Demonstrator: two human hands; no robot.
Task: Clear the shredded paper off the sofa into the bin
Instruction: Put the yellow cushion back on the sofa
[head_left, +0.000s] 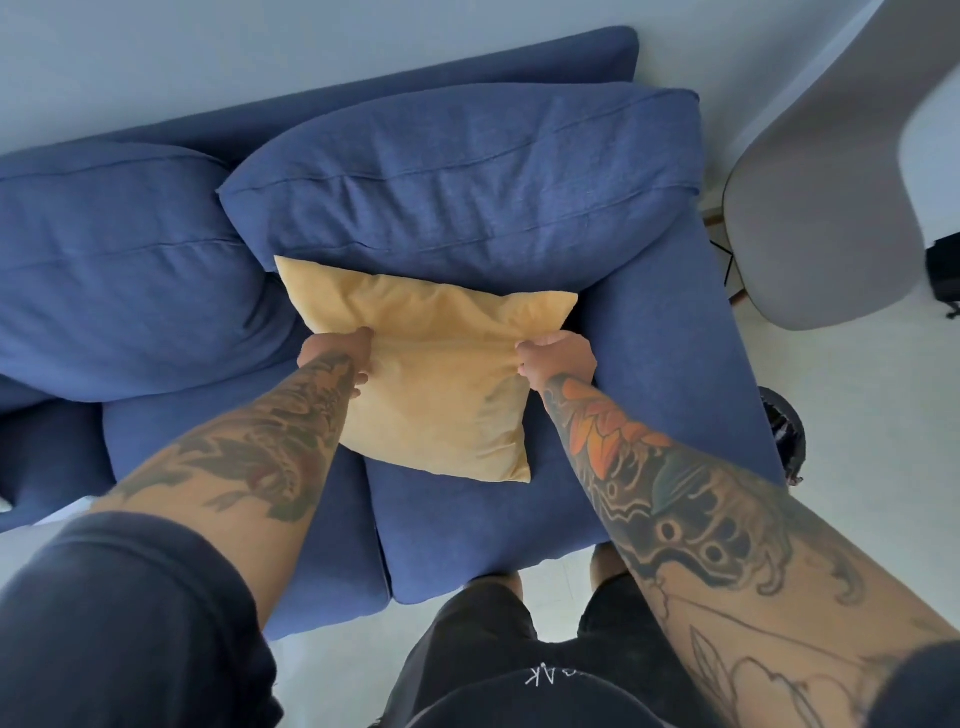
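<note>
Both hands clamped on the yellow cushion (441, 384), left hand (340, 358) pinching its left edge, right hand (558, 356) bunching the right edge. Cushion propped on the blue sofa (660, 374) seat against the back cushion (467, 176). No shredded paper visible anywhere; possibly hidden beneath. Best lifted slowly and level, then checked underneath. Dark bin (787, 441) just beside the sofa's right arm, on the floor.

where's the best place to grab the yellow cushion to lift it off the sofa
By its two side edges, from the front. The yellow cushion leans against the blue back cushion, so both edges are free; the left hand and right hand already pinch them.
</note>
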